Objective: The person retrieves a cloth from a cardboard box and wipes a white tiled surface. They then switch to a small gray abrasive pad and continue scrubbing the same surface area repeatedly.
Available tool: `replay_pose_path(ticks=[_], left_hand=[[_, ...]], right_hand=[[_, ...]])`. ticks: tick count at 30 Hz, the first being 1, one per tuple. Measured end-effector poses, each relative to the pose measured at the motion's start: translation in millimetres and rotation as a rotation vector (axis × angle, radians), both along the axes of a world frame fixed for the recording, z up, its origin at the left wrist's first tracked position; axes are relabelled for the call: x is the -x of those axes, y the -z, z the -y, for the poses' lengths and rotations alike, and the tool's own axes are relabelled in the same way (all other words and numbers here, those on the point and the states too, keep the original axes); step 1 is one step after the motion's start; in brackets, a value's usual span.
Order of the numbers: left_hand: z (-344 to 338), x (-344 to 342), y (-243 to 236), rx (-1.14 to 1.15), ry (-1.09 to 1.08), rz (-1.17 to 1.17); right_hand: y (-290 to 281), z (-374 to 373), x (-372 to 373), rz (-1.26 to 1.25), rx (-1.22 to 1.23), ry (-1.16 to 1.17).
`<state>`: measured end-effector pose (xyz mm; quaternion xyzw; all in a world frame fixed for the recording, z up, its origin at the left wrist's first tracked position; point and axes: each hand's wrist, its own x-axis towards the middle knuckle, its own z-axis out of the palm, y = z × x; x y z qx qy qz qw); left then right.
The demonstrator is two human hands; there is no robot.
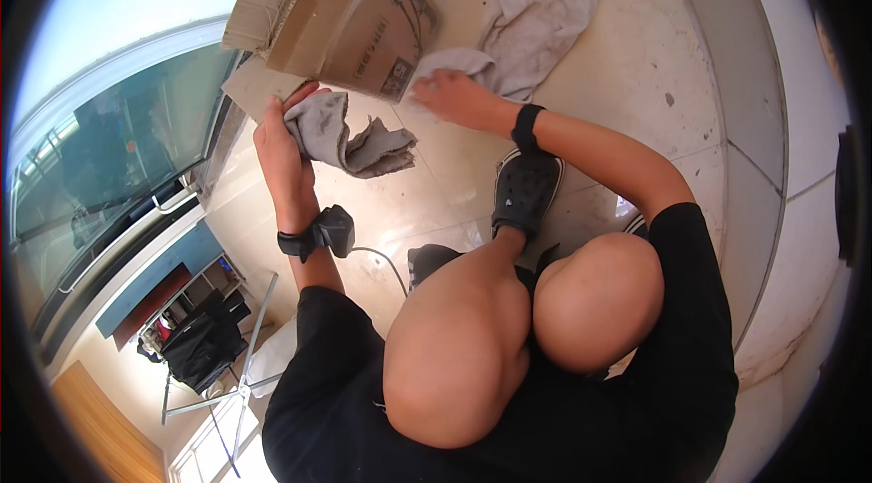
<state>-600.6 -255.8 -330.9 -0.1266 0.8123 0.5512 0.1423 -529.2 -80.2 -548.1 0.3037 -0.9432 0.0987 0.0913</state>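
Note:
My left hand (283, 142) grips a torn grey rag (350, 142), its fingers beside a cardboard flap at the left of the box. The cardboard box (363, 29) stands on the tiled floor with flaps open and a printed branch design. My right hand (459, 101), slightly blurred, is over the lower end of a pale, stained cloth (540, 10), just right of the box's bottom corner; whether its fingers hold the cloth I cannot tell.
I squat low, my dark clog (522, 192) beneath me. A glass window (109, 165) with a white sill runs along the left. A metal drying rack (245, 374) with dark items (204, 342) stands at lower left. A raised tiled edge (763, 119) curves along the right.

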Motion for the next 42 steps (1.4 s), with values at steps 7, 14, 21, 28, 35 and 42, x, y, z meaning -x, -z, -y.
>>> replay_pose_path(ticks=[7, 14, 21, 28, 35, 42], left_hand=[[-2.2, -5.4, 3.4, 0.015, 0.052, 0.04], [-20.7, -18.5, 3.3, -0.026, 0.024, 0.054], [-49.0, -17.0, 14.7, -0.099, -0.017, 0.079], [-100.0, -48.0, 26.7, -0.035, 0.083, 0.014], [-109.9, -51.1, 47.2, 0.003, 0.064, 0.028], [-39.3, -3.5, 71.0, -0.04, -0.084, 0.058]], right_hand=[[-15.3, -6.3, -28.1, -0.258, 0.242, -0.074], [-16.2, 14.0, -14.8, -0.368, 0.067, 0.104], [3.3, -28.7, -48.1, -0.199, 0.152, -0.006], [45.0, 9.0, -31.2, 0.574, 0.802, -0.326], [124.0, -12.9, -15.2, 0.208, 0.613, -0.041], [102.9, -96.6, 0.1, -0.113, -0.001, 0.368]])
